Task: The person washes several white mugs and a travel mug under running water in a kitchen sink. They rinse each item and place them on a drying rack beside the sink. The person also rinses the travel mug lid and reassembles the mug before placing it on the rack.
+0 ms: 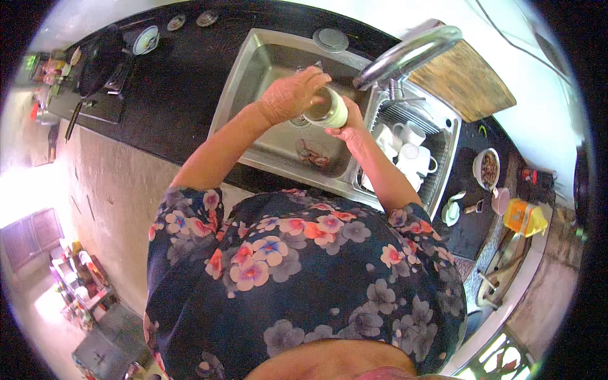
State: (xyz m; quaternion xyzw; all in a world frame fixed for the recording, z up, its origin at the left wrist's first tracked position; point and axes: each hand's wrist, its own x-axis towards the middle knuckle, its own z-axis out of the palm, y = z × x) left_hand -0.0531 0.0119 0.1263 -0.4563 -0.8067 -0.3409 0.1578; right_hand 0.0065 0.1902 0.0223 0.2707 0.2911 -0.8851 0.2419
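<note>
Over the stainless steel sink basin (266,61), my right hand (350,116) grips a pale cup-like container (338,113) from its right side, its mouth facing up and to the left. My left hand (295,90) is at the container's rim, fingers extended and partly over the opening; whether it holds anything is hidden. A reddish netted item (312,153) lies on the basin floor below the container. The chrome faucet (408,52) arches to the upper right of my hands.
White mugs (413,134) fill the rack in the right basin. A wooden cutting board (463,80) stands behind the faucet. A round grey lid (330,40) lies at the sink's back edge. Further right are a bowl of food (486,169) and a yellow container (524,217); a wok (99,61) stands far left.
</note>
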